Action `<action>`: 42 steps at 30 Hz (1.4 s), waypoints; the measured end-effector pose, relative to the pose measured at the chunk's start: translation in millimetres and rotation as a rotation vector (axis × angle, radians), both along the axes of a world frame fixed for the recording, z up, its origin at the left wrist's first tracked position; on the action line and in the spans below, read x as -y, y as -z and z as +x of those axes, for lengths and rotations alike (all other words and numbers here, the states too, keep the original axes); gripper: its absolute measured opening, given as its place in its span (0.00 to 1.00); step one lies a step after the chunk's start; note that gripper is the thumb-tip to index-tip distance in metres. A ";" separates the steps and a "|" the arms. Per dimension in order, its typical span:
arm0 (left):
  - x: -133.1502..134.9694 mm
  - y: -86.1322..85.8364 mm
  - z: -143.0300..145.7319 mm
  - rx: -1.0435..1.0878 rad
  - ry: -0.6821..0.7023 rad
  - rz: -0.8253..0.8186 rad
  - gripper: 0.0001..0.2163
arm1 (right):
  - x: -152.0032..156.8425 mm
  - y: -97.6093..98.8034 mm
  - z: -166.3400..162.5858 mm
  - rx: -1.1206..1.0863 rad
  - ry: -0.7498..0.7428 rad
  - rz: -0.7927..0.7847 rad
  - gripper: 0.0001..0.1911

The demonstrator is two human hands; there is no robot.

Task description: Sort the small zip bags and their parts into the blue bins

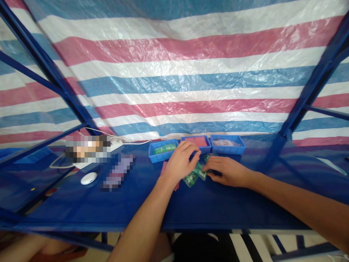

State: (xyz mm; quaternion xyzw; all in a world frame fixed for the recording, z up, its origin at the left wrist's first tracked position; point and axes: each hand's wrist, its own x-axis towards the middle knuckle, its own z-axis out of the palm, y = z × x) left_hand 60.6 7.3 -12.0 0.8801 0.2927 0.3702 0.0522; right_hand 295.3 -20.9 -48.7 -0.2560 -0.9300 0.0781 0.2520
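Note:
Several small green packets [191, 179] in clear plastic lie on the blue tabletop between my two hands. My left hand [181, 160] is over their left side, palm down. Its fingers are loosely bent, the thumb stands apart from them, and nothing shows in its grasp. Beneath that hand, pink sheets or cards [177, 186] stick out, mostly covered. My right hand [227, 171] comes in from the right, with its fingers and thumb closed at the edge of a green packet [202, 174]. Another dark green packet [209, 157] lies just behind its fingers.
Along the back stand a blue bin [163, 157] of green packets, a blue bin [209, 147] of pink cards and a blue bin [229, 149] of whitish pieces. A white oval object [88, 178] and a blurred-out phone-like object [119, 173] lie left. Blue frame posts [308, 91] flank the table.

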 end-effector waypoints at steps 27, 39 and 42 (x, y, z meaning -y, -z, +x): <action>8.7 6.0 12.2 0.188 0.090 -0.357 0.09 | -19.8 11.0 5.6 -0.796 0.109 -0.804 0.17; 1.1 19.0 15.0 0.268 0.110 -0.484 0.17 | -19.4 11.1 4.7 -0.837 0.155 -0.794 0.18; 0.6 19.7 15.2 0.261 0.115 -0.488 0.16 | -16.0 8.0 3.1 -0.818 0.176 -0.773 0.18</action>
